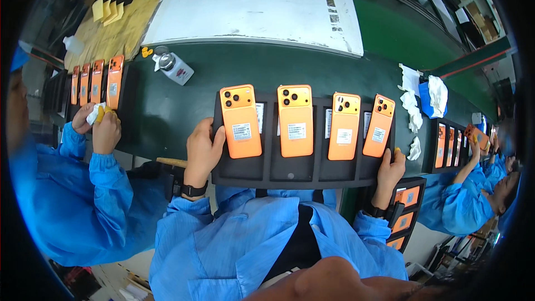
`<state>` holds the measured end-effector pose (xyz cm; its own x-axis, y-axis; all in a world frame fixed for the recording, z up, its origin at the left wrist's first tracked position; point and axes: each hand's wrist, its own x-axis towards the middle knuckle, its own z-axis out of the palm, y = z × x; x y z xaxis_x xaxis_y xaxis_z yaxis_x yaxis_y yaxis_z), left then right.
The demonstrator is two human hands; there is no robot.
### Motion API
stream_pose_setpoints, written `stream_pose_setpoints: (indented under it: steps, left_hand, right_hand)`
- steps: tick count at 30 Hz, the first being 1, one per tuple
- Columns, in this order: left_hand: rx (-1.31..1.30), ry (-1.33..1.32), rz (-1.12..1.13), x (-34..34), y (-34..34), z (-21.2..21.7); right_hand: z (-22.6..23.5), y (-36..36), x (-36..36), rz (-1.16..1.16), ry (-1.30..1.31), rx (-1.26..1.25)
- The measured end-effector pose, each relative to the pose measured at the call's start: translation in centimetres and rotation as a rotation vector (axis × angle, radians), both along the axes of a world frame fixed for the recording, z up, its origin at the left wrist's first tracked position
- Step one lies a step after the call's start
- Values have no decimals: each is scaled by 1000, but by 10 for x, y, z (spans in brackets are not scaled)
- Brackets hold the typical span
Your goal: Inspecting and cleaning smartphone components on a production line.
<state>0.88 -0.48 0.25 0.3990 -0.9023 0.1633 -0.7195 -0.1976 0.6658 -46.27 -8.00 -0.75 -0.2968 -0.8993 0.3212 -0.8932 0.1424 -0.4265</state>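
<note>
My left hand point(202, 147) grips the left edge of a black compartment tray point(273, 176), thumb along its side. At the tray's right edge, my right hand point(392, 168) is closed on the rim, a yellow cover showing on a fingertip. Several orange phones lie back up in the tray's slots: a leftmost phone point(241, 116), a second phone point(295, 113), a third phone point(345, 118) and a rightmost phone point(380, 118). Each has a camera block on top and a white label. Their upper ends reach past the tray's far side. Further white labels show in the slots.
Beyond the tray is a green worktop point(223, 67) with a pump bottle point(177, 70) and a large white board point(251, 14). To the left, a co-worker holds a white cloth point(97, 113) near other phones. Crumpled tissues point(412, 112) and another tray point(408, 217) are on the right.
</note>
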Motion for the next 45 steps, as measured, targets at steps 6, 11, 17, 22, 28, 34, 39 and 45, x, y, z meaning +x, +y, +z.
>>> stream_pose_setpoints:
  steps: [6, 11, 17, 22, 28, 34, 39, 45]
  left_hand:
    - [166, -48, -3, -12, -2, 18]
    - [189, -81, -46, -12, 4, 14]
    - [98, 54, 31, -3, 4, 9]
    - [-37, 781, 69, 12, -13, -22]
    - [-117, 1122, -33, 12, -5, 3]
    - [-291, 1291, -197, 8, 13, 18]
    - [-247, 1195, -144, 23, -1, 25]
    - [-248, 1227, -126, 13, 8, 33]
  right_hand:
    - [-7, -8, 0, -16, 133, 52]
    - [-1, -10, -3, -52, 159, 157]
    - [-12, -10, -12, -43, 199, 100]
    - [-14, -6, -16, -22, 133, -10]
    - [-6, 0, 8, 64, 69, -163]
    - [-2, 40, 2, 81, -143, -241]
    - [16, 10, 17, 116, -150, -279]
    - [14, 16, 9, 148, -165, -255]
